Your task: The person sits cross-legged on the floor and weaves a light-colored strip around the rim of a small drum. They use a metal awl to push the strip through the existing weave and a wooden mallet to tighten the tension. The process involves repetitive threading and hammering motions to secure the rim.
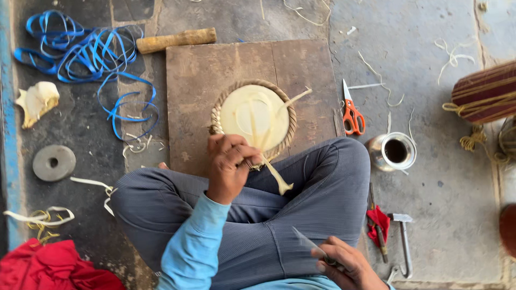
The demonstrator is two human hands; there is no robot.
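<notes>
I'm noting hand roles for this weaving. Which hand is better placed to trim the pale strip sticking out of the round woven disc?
The right hand, probably: it already holds a thin metal blade. The left hand is busy gripping the round pale woven disc at its edge, beside the loose pale strip.

Red cloth point(51, 268), striped drum point(486, 91) cut by edges — right hand point(349, 266) too.

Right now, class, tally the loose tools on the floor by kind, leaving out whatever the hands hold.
Scissors: 1
Hammer: 1
Wooden handle: 1
Stone ring: 1
Metal cup: 1
Total: 5
</notes>
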